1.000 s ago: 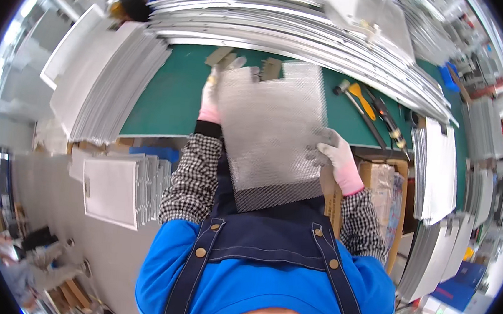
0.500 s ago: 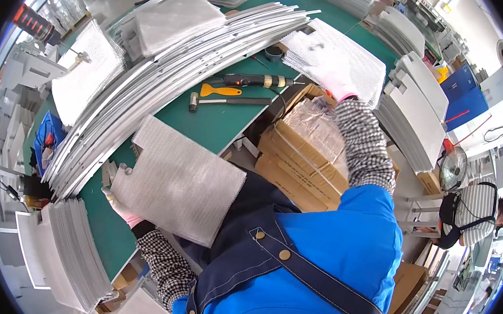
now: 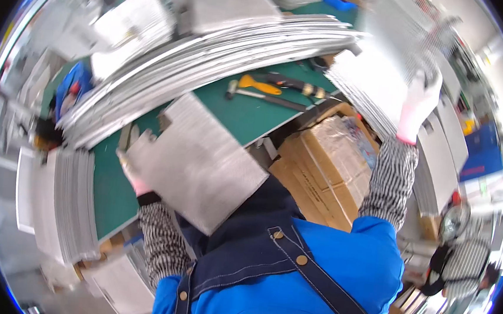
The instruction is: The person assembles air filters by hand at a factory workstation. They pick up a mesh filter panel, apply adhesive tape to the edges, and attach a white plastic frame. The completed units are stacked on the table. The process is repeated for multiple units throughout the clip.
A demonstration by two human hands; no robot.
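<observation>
A grey metal mesh panel (image 3: 207,162) with a notched corner is tilted in front of my body. My gloved left hand (image 3: 135,171) is closed on its left edge. At the upper right, my gloved right hand (image 3: 421,102) grips the right edge of another mesh panel (image 3: 388,35), raised and blurred by motion. Beneath that panel lies a stack of bright mesh sheets (image 3: 360,86) at the table's right end. Some right-hand fingers are smeared against the mesh.
On the green table (image 3: 222,116) lie a hammer (image 3: 268,98), a yellow scraper (image 3: 260,85) and a power screwdriver (image 3: 295,85). Long metal strips (image 3: 213,45) are piled behind them. A cardboard box (image 3: 322,162) stands by the table's front edge. Stacked panels (image 3: 70,202) stand at left.
My right hand has moved up and right from the mesh stack, lifting a panel off it. The panel in my left hand has turned slightly. The whole view has shifted.
</observation>
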